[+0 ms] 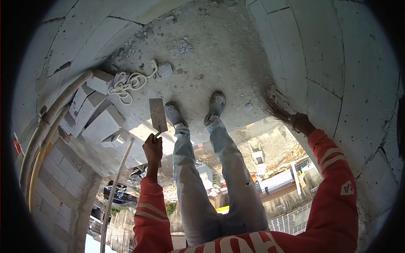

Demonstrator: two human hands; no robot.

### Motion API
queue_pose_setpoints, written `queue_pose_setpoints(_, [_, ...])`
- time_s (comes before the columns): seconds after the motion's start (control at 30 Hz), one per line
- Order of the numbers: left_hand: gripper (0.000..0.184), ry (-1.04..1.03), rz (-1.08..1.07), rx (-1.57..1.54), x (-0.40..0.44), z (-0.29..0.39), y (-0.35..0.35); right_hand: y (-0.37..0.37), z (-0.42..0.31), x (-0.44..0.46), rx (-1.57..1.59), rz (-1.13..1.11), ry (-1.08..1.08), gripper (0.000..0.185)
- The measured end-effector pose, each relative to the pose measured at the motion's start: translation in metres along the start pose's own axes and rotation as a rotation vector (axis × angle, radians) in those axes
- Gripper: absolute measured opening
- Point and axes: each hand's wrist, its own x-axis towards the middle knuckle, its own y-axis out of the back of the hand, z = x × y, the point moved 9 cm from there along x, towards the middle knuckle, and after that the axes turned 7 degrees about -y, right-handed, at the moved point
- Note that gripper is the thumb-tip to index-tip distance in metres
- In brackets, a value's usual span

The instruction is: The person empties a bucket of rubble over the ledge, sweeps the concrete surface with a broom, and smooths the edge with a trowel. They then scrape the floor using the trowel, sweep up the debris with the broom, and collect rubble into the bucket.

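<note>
My left hand (152, 148) is closed around the handle of a trowel with a flat rectangular blade (158, 114). The blade points away from me, above the concrete floor beside my left shoe. Over on the right, my right hand (300, 122) grips a brush of thin brown bristles (276, 110). Its fanned tips reach the foot of the pale block wall (320, 63), where wall and floor meet. I cannot tell whether the tips press on the wall or the floor.
On the left, pale blocks (105, 122) lie piled near a knotted white rope (130, 82) and long poles (55, 109). Rubble (183, 48) is scattered over the floor (211, 55). Behind my feet the floor ends at an edge, with ground and vehicles (120, 194) far below.
</note>
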Motion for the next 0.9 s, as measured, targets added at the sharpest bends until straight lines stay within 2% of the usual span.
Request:
queue_pose_setpoints(0.07, [0.025,-0.104,0.018,0.138,0.037,0.012,0.001,-0.086,0.002,-0.044,-0.201,-0.342,0.15,0.046])
queue_pose_setpoints(0.13, [0.022,-0.207,0.078,0.192,0.077,0.018,-0.008,-0.128,0.02,-0.072,0.022,-0.25,0.09,0.052])
queue_pose_setpoints(0.17, [0.02,-0.266,0.116,0.21,0.101,0.017,-0.015,-0.094,0.021,-0.104,0.126,-0.215,0.042,0.057])
queue_pose_setpoints(0.2, [0.019,-0.294,0.191,0.098,0.122,0.019,-0.021,-0.07,0.025,-0.103,0.227,-0.054,0.007,0.065])
queue_pose_setpoints(0.23, [0.015,-0.346,0.18,0.182,0.147,0.022,-0.032,-0.046,0.031,-0.107,0.329,0.109,-0.013,0.074])
queue_pose_setpoints(0.27, [0.014,-0.416,0.195,0.227,0.171,0.026,-0.043,0.009,0.032,-0.12,0.421,0.216,-0.057,0.077])
queue_pose_setpoints(0.3, [0.016,-0.414,0.164,0.227,0.197,0.02,-0.059,0.05,0.029,-0.115,0.543,0.436,-0.014,0.075])
queue_pose_setpoints(0.33, [0.018,-0.426,0.087,0.3,0.224,0.011,-0.081,0.085,0.026,-0.099,0.547,0.495,-0.094,0.074])
queue_pose_setpoints(0.37, [0.018,-0.402,0.067,0.339,0.243,0.012,-0.096,0.101,0.025,-0.07,0.571,0.708,-0.054,0.072])
queue_pose_setpoints(0.43, [0.025,-0.366,0.066,0.421,0.268,0.032,-0.112,0.068,0.02,0.011,0.445,0.822,-0.12,0.073])
queue_pose_setpoints(0.5, [0.034,-0.37,0.098,0.481,0.294,0.045,-0.122,-0.027,-0.038,0.039,0.405,0.371,-0.094,0.066])
queue_pose_setpoints(0.53, [0.038,-0.355,0.102,0.498,0.307,0.044,-0.125,-0.113,-0.055,0.041,0.307,0.427,0.022,0.071])
queue_pose_setpoints(0.57, [0.038,-0.341,0.115,0.494,0.327,0.029,-0.13,-0.144,-0.071,0.013,0.294,0.055,-0.074,0.075])
queue_pose_setpoints(0.6, [0.041,-0.476,0.13,0.501,0.344,0.023,-0.14,-0.158,-0.078,-0.021,0.318,-0.073,-0.056,0.075])
queue_pose_setpoints(0.63, [0.043,-0.609,0.133,0.504,0.346,0.019,-0.15,-0.178,-0.074,-0.046,0.38,-0.11,0.043,0.072])
queue_pose_setpoints(0.7, [0.044,-0.544,0.088,0.435,0.348,0.007,-0.159,-0.15,-0.072,-0.094,0.406,-0.176,0.005,0.071])
queue_pose_setpoints(0.77, [0.044,-0.489,0.051,0.365,0.347,-0.005,-0.158,-0.071,-0.063,-0.12,0.595,-0.034,-0.133,0.069])
queue_pose_setpoints(0.87, [0.047,-0.51,0.11,0.391,0.333,-0.001,-0.144,0.094,-0.051,-0.124,0.783,0.553,-0.005,0.066])
queue_pose_setpoints(0.9, [0.045,-0.478,0.012,0.366,0.326,-0.002,-0.14,0.155,-0.058,-0.125,0.802,0.654,0.042,0.065])
